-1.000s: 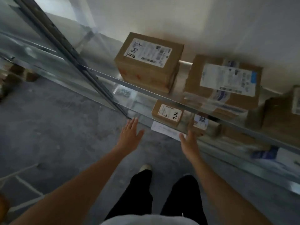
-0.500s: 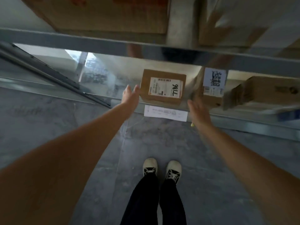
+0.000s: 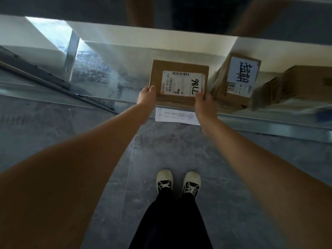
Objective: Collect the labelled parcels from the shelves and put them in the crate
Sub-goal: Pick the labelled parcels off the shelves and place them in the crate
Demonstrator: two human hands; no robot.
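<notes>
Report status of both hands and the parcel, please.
Left hand and right hand grip flat parcel on low shelf. Taller box close beside it.

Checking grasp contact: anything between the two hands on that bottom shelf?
Only the labelled parcel. In the head view, the left hand grips its near left corner, the right hand its near right corner; nothing else lies between them.
</notes>
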